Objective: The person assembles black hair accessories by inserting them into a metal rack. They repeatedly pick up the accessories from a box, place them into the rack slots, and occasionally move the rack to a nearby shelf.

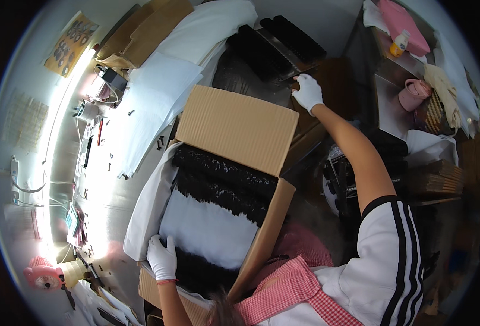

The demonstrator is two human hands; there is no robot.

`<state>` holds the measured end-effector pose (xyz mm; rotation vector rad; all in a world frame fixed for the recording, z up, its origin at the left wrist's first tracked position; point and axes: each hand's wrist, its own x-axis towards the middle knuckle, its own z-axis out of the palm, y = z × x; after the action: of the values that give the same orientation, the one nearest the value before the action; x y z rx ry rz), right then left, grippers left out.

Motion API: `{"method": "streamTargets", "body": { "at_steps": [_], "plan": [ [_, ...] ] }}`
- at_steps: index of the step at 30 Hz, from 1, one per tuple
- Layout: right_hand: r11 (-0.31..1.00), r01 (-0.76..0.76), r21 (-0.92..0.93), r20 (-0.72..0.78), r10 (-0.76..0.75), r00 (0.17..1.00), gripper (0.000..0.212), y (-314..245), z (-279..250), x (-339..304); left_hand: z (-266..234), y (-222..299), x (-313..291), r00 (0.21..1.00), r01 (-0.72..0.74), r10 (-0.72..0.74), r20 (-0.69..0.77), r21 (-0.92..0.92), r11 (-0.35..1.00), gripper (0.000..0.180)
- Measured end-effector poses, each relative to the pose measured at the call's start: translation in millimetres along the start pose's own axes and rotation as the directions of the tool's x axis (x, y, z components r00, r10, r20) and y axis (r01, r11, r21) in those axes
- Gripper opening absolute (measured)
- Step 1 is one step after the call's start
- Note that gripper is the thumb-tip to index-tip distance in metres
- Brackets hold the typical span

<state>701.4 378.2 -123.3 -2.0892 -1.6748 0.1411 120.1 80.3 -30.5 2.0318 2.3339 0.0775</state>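
Observation:
An open cardboard box (237,125) stands before me, lined with white paper (145,217). Inside lie black, bristle-like bundles (223,176), and a pale grey-blue sheet (210,225) covers the middle. My left hand (162,259), in a white glove, rests at the box's left side by the lining and the near black bundle, thumb and fingers apart. My right hand (308,93), also gloved, reaches far forward with its fingers apart. Its fingertips are at the near edge of a metal tray (275,46) bearing black bristle rows (293,39); whether they touch it I cannot tell.
White sheets (158,87) and loose screws (159,143) lie on the metal table at left, beside a bright tube light. A brown carton (142,32) stands at the back. Rightward are a pink jug (414,94), a bottle (399,43) and stacked flat cardboard (433,183).

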Motion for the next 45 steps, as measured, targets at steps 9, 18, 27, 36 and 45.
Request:
{"method": "streamTargets", "body": {
  "at_steps": [9,18,27,36,45],
  "plan": [
    [0.831,0.339,-0.441,0.384,-0.166,0.908,0.025,19.7,0.3,87.8,-24.4,9.6,1.9,0.995,0.095,-0.088,0.056,-0.137,0.986,0.047],
    [0.84,0.537,-0.082,0.041,-0.536,0.844,0.028,-5.6,-69.2,139.7,-70.0,43.1,17.3,0.999,-0.035,0.026,-0.039,-0.253,0.967,0.039],
    [0.939,0.159,0.305,-0.051,-0.15,0.987,0.043,-104.5,-245.4,164.1,-83.6,42.4,7.0,0.941,-0.337,0.304,-0.149,-0.331,0.882,0.035],
    [0.689,0.649,0.322,-0.212,-0.616,0.759,0.04,-325.9,-399.4,15.7,-128.4,29.6,21.0,0.84,-0.541,0.456,-0.292,-0.484,0.688,0.042],
    [0.464,0.703,0.539,-0.035,-0.821,0.569,0.039,-609.9,-355.7,-198.1,-207.5,-27.9,1.8,0.478,-0.505,0.04,-0.878,-0.237,0.83,0.063]
  ]
}}
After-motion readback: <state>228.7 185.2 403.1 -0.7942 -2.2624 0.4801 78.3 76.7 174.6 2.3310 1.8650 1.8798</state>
